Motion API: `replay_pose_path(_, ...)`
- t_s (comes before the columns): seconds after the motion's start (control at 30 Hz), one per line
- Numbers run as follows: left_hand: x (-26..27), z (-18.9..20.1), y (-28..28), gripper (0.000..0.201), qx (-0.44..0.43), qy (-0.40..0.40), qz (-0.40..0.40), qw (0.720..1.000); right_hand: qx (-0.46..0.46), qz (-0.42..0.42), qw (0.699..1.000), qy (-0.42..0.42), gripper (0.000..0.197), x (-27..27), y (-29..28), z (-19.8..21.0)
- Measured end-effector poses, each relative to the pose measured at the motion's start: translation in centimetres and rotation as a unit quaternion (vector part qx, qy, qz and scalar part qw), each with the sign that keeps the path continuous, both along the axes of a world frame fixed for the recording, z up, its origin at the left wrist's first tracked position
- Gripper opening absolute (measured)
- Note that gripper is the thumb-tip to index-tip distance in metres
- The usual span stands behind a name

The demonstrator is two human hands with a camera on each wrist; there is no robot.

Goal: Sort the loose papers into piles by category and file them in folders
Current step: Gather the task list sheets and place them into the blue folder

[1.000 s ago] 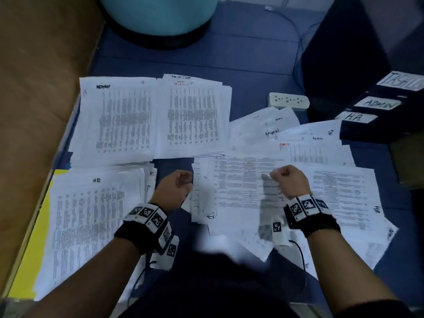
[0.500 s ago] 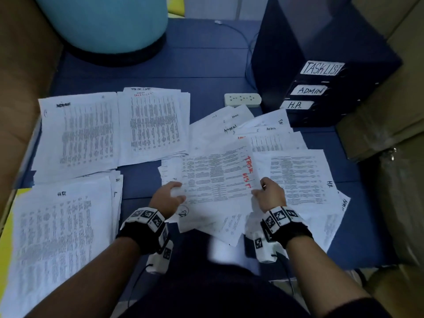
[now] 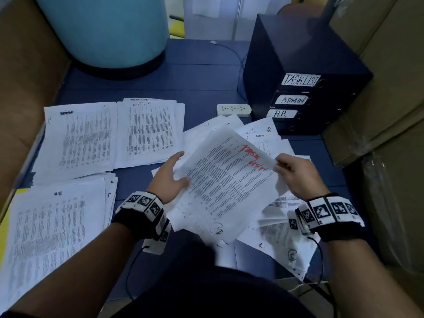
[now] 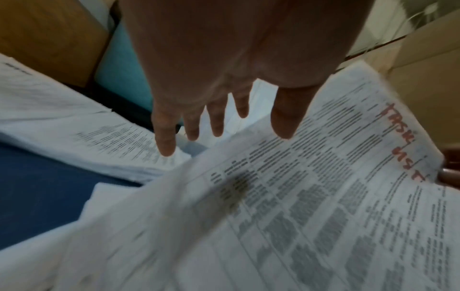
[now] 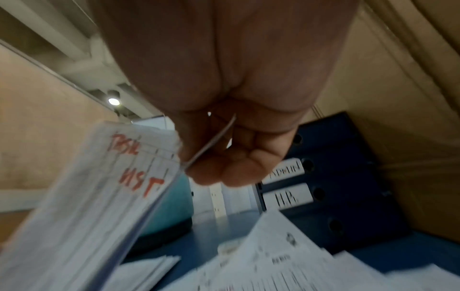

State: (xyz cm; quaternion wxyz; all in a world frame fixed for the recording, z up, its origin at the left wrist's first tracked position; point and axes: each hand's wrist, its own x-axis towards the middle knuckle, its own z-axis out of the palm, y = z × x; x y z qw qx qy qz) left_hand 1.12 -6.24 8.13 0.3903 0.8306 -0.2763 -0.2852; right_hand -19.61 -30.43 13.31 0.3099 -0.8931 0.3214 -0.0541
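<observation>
A printed sheet marked "TASK LIST" in red [image 3: 229,180] is raised and tilted over the loose papers [image 3: 273,143]. My right hand [image 3: 278,164] pinches its top right corner, and the paper's edge shows between thumb and fingers [image 5: 211,173]. My left hand [image 3: 177,167] lies at the sheet's left edge with straight, spread fingers [image 4: 216,122]. Sorted piles lie to the left: ADMIN [image 3: 78,138], task list [image 3: 149,131] and HR [image 3: 52,237]. Dark blue folders [image 3: 332,106] labelled TASKLIST, ADMIN and H.R. are stacked at the right.
A teal drum [image 3: 103,31] stands at the back left. A white power strip [image 3: 234,110] lies beside the folders. Cardboard boxes [image 3: 385,99] wall in the right side, and a brown surface [image 3: 23,88] the left. Bare blue surface [image 3: 183,83] shows behind the piles.
The task list sheet has come up off the loose heap and now tilts between the hands. My left hand has opened from curled to straight fingers. My right hand still pinches the corner.
</observation>
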Motion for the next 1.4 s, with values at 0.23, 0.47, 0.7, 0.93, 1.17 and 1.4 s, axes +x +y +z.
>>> replay_pose_path(0.23, -1.1, 1.9, -1.2, 0.025, -0.045, 0.045, 0.019, 0.998, 0.047, -0.112, 0.980, -0.160, 0.012, 1.5, -1.0, 1.3)
replay_pose_path(0.47, -0.9, 0.7, -0.4, 0.009, -0.115, 0.084, 0.159, 0.977, 0.250, -0.151, 0.948, -0.123, 0.041, 2.4, 3.8, -3.1)
replay_pose_path(0.7, -1.2, 0.7, -0.2, 0.016, -0.133, 0.089, 0.143, 0.977, 0.237, -0.181, 0.935, -0.191, 0.026, 3.0, 4.6, -4.1)
replay_pose_path(0.93, -0.3, 0.2, 0.3, 0.026, -0.157, 0.168, 0.132, 0.964, 0.256, -0.212, 0.927, -0.175, 0.044, 2.6, 4.1, -4.5)
replay_pose_path(1.17, 0.4, -0.3, 0.5, 0.032, -0.151, 0.140, 0.143, 0.968, 0.242, -0.290, 0.909, -0.173, 0.035, 1.6, 3.4, -4.0)
replay_pose_path(1.4, 1.0, -1.0, 0.7, 0.032, -0.159, 0.132, 0.164, 0.964, 0.216, -0.421, 0.853, -0.221, 0.025, -2.1, -0.1, -4.6)
